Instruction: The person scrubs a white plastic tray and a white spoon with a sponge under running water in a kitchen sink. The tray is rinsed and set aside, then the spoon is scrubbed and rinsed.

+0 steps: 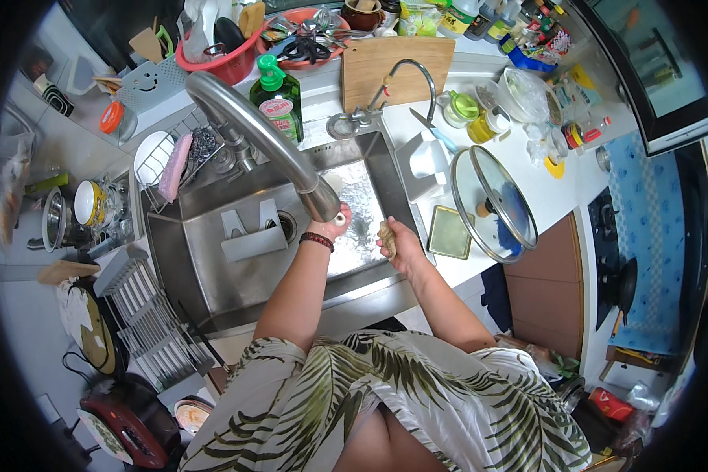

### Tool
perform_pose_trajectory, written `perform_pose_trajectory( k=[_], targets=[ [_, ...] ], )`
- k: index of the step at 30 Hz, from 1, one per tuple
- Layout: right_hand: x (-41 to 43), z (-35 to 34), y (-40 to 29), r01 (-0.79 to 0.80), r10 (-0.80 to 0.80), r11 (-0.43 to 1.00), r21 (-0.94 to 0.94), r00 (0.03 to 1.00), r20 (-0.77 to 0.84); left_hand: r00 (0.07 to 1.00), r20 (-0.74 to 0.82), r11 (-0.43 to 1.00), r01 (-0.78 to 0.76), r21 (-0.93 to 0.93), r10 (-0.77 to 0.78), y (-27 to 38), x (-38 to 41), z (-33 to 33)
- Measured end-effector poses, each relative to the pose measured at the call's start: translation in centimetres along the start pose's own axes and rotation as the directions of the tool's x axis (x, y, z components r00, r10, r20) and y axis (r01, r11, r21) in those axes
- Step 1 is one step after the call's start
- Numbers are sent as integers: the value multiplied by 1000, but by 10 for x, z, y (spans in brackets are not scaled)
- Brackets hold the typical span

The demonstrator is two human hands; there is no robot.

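Over the right side of a stainless steel sink (236, 295), my left hand (334, 223) is partly hidden by the spout of a thick metal faucet (271, 135). A small white round thing (339, 219) shows at its fingers; whether it is gripped is unclear. A beaded bracelet circles that wrist. My right hand (402, 243), at the sink's right edge, holds a crumpled tan scrubbing pad (387, 241) between thumb and fingers. Below and between the hands, the sink floor looks wet and shiny. A grey plastic holder (253, 243) lies in the sink's left part beside the drain.
Right of the sink stand a white plastic container (422, 171), a shallow green tray (450, 232) and glass pot lids (484, 206). A green soap bottle (277, 103) and a wooden cutting board (398, 71) are behind. A wire rack (177, 159) with a pink sponge (175, 168) sits left.
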State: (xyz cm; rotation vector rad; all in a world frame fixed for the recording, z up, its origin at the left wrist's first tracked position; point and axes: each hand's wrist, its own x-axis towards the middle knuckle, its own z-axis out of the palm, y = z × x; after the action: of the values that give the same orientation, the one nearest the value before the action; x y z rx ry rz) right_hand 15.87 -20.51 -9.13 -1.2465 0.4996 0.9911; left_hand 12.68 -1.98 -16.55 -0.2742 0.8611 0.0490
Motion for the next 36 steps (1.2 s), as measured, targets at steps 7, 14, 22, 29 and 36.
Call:
perform_pose_trajectory(
  k=[7, 14, 22, 29, 36],
  targets=[
    [18, -5, 15, -78, 74, 995, 59, 995, 68, 971, -71, 914, 238, 328, -227, -1, -61, -45],
    [44, -2, 43, -160, 156, 985, 66, 986, 59, 989, -138, 569, 84, 818, 54, -19, -116, -66],
    [46, 3, 31, -130, 129, 992, 10, 991, 23, 987, -22, 72, 11, 997, 158, -18, -153, -59],
    [46, 1, 34, -124, 123, 992, 38, 992, 6, 992, 36, 68, -45, 997, 124, -4, -176, -78],
    [44, 0, 47, -143, 141, 988, 56, 990, 28, 996, -22, 373, -12, 928, 86, 15, -195, -86]
  ],
)
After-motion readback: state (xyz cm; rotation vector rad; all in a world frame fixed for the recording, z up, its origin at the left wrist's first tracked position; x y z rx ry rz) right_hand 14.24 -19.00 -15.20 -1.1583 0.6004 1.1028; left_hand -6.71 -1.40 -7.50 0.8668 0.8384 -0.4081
